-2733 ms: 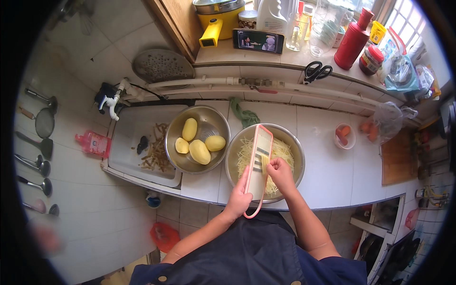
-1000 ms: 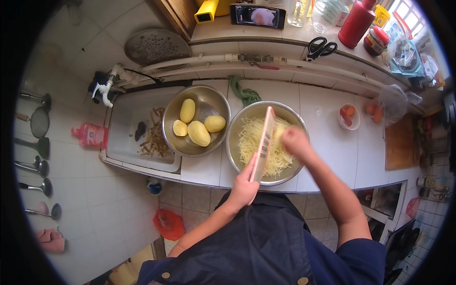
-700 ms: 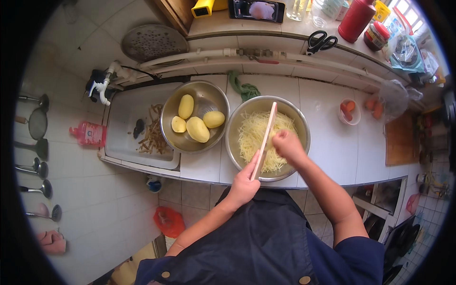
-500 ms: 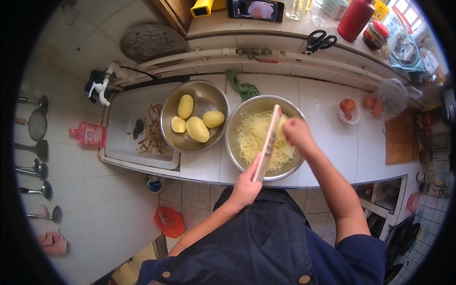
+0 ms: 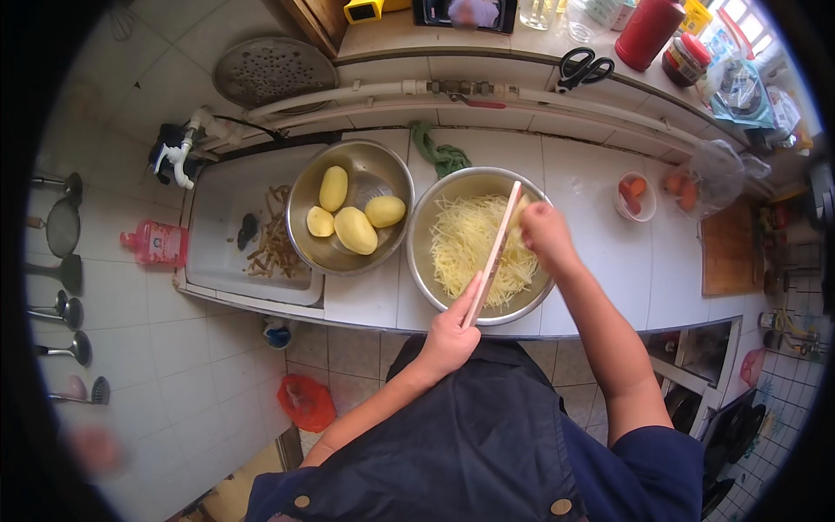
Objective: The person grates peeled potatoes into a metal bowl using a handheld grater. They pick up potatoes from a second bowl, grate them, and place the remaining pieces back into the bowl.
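My left hand [image 5: 450,337] is closed round the lower end of a flat, pale grater [image 5: 493,254], which slants up over a metal bowl [image 5: 416,252]. Inside that bowl lies a heap of shredded potato [image 5: 465,239]. My right hand [image 5: 546,233] is closed on a peeled potato [image 5: 519,211] and presses it to the right face of the grater, near its upper end. Only a yellow sliver of this potato shows past my fingers. Just left stands a second metal bowl [image 5: 298,213] with several whole peeled potatoes [image 5: 356,230] in it.
Left of the bowls, a sink [image 5: 204,228] holds brown peelings [image 5: 274,244]. A green cloth [image 5: 442,157] lies behind the bowls. To the right are a small white tub with orange pieces [image 5: 635,198] and a wooden board [image 5: 731,252]. Scissors [image 5: 581,70] hang at the back ledge.
My right hand has shifted slightly along the grater with the potato. The grater looks turned more edge-on. The whole view has moved a little.
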The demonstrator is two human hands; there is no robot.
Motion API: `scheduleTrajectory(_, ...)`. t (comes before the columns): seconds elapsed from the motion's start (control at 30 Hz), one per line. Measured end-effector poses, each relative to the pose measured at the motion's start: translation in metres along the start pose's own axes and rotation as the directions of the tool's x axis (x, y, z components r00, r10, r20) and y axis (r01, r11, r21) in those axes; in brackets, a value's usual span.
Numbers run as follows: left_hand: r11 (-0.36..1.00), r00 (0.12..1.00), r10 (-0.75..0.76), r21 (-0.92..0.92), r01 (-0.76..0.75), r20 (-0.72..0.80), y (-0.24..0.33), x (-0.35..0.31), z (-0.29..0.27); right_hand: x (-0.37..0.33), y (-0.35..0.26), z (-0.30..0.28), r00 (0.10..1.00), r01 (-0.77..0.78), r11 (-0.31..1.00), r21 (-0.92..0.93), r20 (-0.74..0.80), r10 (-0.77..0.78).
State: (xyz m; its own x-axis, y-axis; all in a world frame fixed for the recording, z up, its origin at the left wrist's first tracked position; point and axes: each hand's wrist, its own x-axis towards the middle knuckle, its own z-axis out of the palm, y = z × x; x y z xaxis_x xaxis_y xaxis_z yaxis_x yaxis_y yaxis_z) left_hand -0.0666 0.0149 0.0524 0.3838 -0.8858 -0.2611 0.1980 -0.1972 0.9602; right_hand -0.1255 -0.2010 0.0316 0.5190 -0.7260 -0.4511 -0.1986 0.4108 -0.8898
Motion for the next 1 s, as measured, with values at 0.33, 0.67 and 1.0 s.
scheduleTrajectory(0.33,0.997,0.987,0.027,-0.064,-0.038,-0.157,0.001,0.01,-0.004,-0.072,0.034,0.036,0.94,-0.207,0.962,-0.175,0.238,0.246)
scheduleTrajectory(0.67,0.981,0.979,0.087,-0.155,-0.117,-0.187,0.007,0.01,-0.001,-0.08,0.034,0.037,0.931,-0.284,0.959,-0.012,0.236,0.279)
scheduleTrajectory(1.0,0.997,0.989,0.043,0.071,-0.033,-0.139,-0.002,0.003,-0.004,-0.065,0.025,0.038,0.965,-0.147,0.988,-0.04,0.211,0.152)
